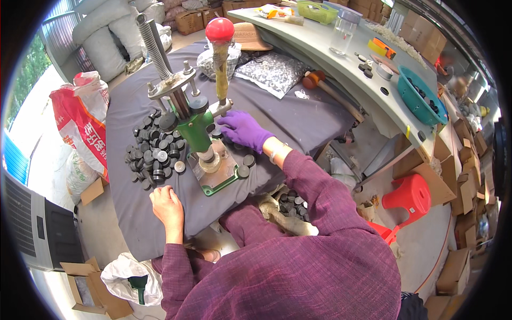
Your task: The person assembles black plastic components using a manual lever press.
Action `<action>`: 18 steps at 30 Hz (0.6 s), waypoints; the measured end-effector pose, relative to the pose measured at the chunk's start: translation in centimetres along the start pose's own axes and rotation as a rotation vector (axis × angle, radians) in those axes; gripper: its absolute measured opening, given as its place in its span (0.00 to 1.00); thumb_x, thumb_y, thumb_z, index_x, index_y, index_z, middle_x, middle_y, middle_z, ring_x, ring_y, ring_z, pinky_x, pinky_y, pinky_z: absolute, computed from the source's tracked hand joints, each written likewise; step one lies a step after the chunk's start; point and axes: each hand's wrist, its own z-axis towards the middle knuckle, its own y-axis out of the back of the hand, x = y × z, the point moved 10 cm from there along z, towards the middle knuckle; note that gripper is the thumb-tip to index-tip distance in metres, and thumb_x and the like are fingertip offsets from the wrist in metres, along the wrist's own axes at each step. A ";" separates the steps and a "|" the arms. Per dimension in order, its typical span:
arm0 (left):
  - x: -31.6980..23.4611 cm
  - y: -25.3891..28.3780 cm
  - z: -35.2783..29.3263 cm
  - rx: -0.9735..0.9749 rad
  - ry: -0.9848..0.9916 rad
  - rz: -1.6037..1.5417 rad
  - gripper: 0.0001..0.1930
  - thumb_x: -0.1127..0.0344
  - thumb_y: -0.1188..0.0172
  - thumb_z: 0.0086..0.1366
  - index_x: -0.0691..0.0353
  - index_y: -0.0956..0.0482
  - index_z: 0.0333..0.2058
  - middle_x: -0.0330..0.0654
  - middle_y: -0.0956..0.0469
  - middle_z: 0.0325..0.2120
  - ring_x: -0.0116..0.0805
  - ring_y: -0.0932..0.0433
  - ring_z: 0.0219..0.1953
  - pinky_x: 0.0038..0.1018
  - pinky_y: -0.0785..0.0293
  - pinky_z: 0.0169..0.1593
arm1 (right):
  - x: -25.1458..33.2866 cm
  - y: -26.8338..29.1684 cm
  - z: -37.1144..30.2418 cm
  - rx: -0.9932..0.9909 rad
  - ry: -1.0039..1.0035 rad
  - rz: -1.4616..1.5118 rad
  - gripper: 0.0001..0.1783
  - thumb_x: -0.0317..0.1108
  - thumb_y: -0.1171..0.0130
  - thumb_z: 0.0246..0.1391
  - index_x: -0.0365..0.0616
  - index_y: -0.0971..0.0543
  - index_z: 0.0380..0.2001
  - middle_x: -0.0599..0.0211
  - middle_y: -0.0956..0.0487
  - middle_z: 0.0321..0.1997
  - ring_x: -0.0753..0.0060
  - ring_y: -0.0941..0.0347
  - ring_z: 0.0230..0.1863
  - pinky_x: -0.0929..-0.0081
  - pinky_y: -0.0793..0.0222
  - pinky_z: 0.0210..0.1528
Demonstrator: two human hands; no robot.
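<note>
Beside the upright green metal hand press [196, 133], hold the purple-gloved right hand [244, 129] low, fingers [226, 120] pointed toward the foot of a lever topped with a glossy red ball [220, 30]. Cannot tell whether spread or pinching: tips too close to the lever's hub and nearby dark discs. Rest the bare left hand [169, 207] at the near side of the grey cloth-covered bench [298, 124], fingers bent and bunched; cannot be sure of anything gripped.

Just beyond the left fingers, find small round black discs [154, 144] heaped against the press's left side, probably for picking up without stretching. Between both hands, see the press's steel base plate [228, 159], set square to the body, likely for an easy view. Just nearer than the right fingers, note a few loose discs [243, 171] by the plate.

Farther past the right fingers, see a clear plastic bag full of small pale-and-dark pieces [274, 72], laid flat, perhaps against spilling. Well to their right, on a pale second bench, spot a teal plastic basket [414, 108] holding black pieces. Below the left fingers, near the floor, see an open white bag [113, 276] with a dark green scoop [140, 288] inside.
</note>
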 end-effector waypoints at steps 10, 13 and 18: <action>-0.4 -0.1 0.0 -0.028 -0.014 -0.029 0.04 0.74 0.40 0.56 0.61 0.21 0.32 0.42 0.25 0.30 0.44 0.27 0.37 0.39 0.28 0.39 | -2.0 -5.7 1.9 0.348 -0.005 -0.132 0.09 0.37 0.46 0.53 0.48 0.21 0.35 0.57 0.21 0.38 0.48 0.25 0.41 0.56 0.30 0.45; -0.1 -0.2 0.1 -0.038 -0.012 -0.018 0.04 0.74 0.40 0.56 0.61 0.21 0.32 0.42 0.25 0.30 0.45 0.27 0.37 0.39 0.28 0.39 | -3.0 -3.6 0.4 0.443 -0.111 -0.229 0.11 0.38 0.45 0.53 0.47 0.20 0.37 0.58 0.21 0.42 0.50 0.26 0.44 0.58 0.29 0.47; 0.1 -0.1 0.0 -0.036 -0.011 -0.013 0.04 0.73 0.39 0.56 0.60 0.21 0.32 0.42 0.25 0.31 0.45 0.27 0.37 0.39 0.28 0.39 | 2.6 2.6 -3.9 0.103 0.034 -0.193 0.27 0.49 0.39 0.51 0.41 0.23 0.48 0.50 0.26 0.54 0.46 0.33 0.59 0.57 0.38 0.62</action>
